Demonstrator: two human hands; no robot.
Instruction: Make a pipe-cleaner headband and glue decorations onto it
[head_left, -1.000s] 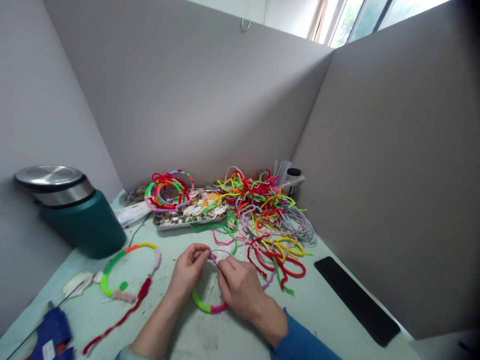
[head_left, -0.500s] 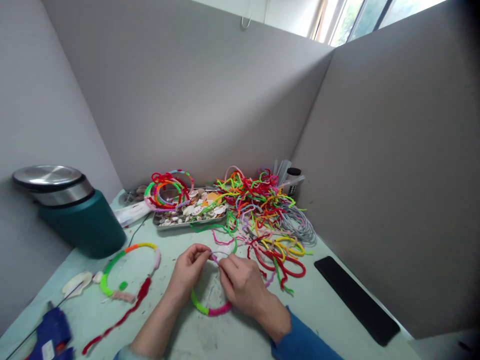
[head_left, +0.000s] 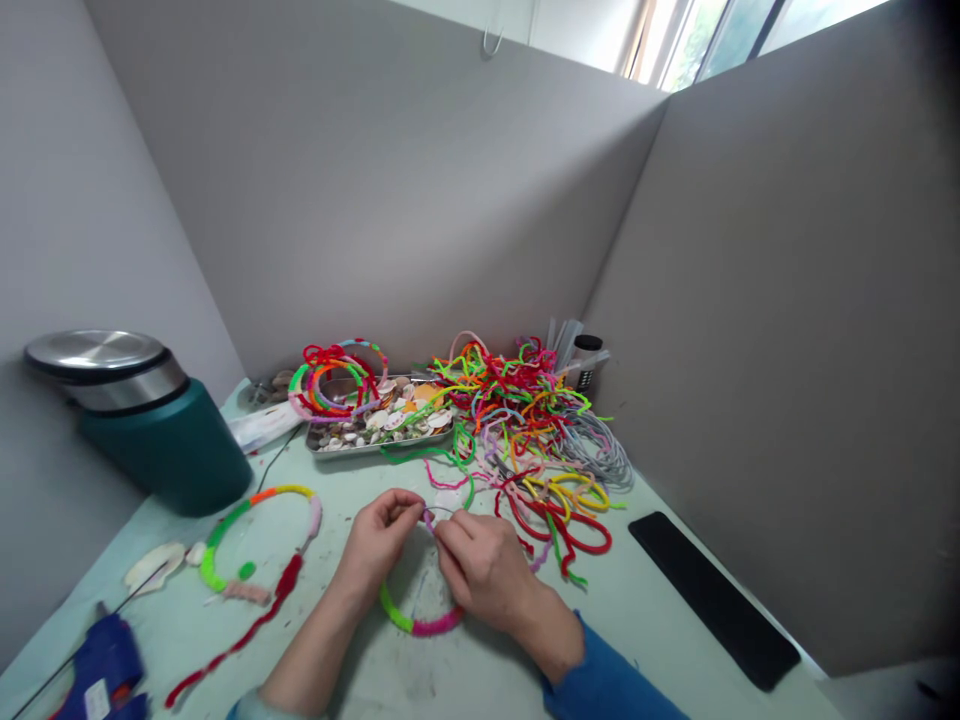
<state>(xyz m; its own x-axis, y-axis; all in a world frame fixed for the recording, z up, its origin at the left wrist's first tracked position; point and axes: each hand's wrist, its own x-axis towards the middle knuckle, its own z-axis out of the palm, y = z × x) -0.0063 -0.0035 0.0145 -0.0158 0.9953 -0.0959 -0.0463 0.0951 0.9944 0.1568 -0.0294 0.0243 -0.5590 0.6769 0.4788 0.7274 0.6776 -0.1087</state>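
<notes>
Between my two hands is a ring (head_left: pixel 436 625) partly wrapped in fuzzy pipe cleaner, with lime green and magenta stretches at its near side. My left hand (head_left: pixel 386 535) pinches the far part of the ring, where a purple pipe cleaner (head_left: pixel 428 519) lies against the bare grey wire. Just to the right, my right hand (head_left: pixel 484 560) has its fingers closed on the purple pipe cleaner and hides that side of the ring. Another wrapped ring (head_left: pixel 225 530), in several colours with a loose red tail, lies on the table to the left.
A teal bottle (head_left: pixel 169 445) and a blue glue gun (head_left: pixel 105 665) stand at left. Behind my hands are a metal tray (head_left: pixel 352 452) of shells and a heap of pipe cleaners (head_left: pixel 510 380). Scissors (head_left: pixel 592 540) with red handles and a black strip (head_left: pixel 712 600) lie at right.
Both hands stay almost in place, with only a slight shift of the fingers. The ring's near side has moved a little down and left.
</notes>
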